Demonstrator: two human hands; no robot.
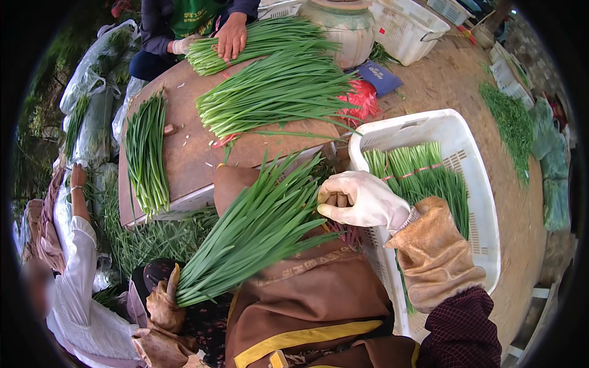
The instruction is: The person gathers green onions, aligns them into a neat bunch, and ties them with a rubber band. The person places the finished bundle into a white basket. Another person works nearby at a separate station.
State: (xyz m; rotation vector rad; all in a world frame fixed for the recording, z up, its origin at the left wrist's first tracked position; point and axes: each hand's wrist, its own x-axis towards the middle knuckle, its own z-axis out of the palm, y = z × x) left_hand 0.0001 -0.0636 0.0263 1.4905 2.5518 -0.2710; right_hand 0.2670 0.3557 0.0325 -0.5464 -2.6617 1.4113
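Observation:
My left hand, in a brown-stained glove, grips a bunch of long green leaves, which look like garlic chives, by its lower end. The bunch fans up and to the right over my brown apron. By the leaf tips is my right hand, in a whitish glove, its fingers curled with a gap between them and the thumb; nothing shows in it. Beside that hand stands a white plastic crate with bundles of chives bound with a red tie.
Chive piles and a smaller bunch lie on the brown board. A co-worker's hand rests on chives at the far side; another person sits at left. A ceramic jar and red mesh are beyond.

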